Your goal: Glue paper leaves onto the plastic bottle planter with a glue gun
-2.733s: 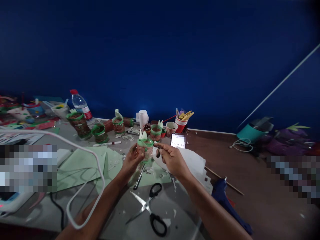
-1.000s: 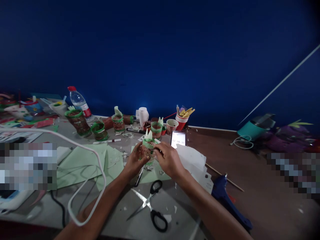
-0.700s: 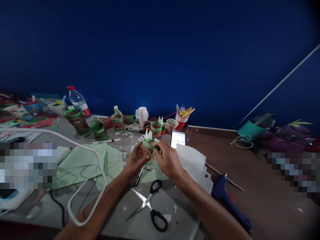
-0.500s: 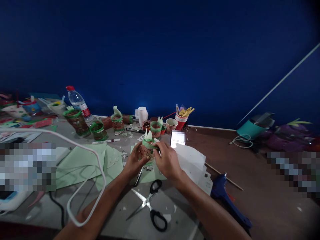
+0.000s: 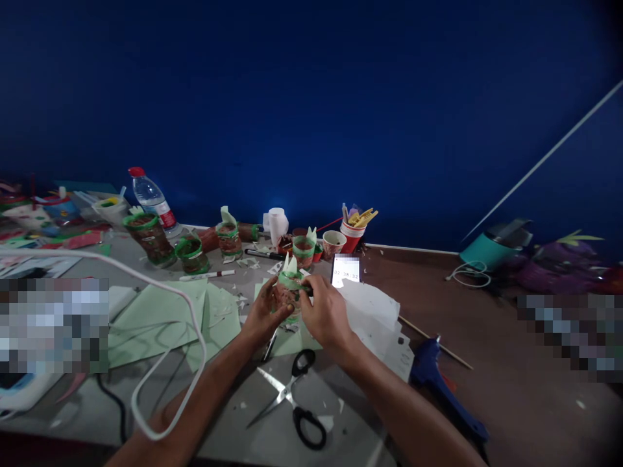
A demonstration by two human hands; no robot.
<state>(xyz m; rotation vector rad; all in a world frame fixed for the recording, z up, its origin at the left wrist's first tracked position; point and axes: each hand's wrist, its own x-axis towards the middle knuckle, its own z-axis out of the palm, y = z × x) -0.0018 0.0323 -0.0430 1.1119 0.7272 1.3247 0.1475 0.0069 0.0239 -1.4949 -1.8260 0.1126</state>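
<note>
My left hand is wrapped round a small brown cup with a green paper band and a pale leaf tip, held just above the table. My right hand is closed against the cup's right side, its fingers pinching at the green band; a small dark thing shows at the fingertips, too small to name. Pale green paper sheets lie under and left of the hands. Black-handled scissors lie open on the grey table just in front of my wrists.
Several similar green-banded cups stand behind, with a water bottle, a red cup of sticks, a lit phone, a white cable loop, white paper and a blue glue gun on the brown floor.
My right hand came from beside the cup, fingers apart from it, onto the cup's band and stays pressed there. The cup sank slightly toward the table. The view shifted a little.
</note>
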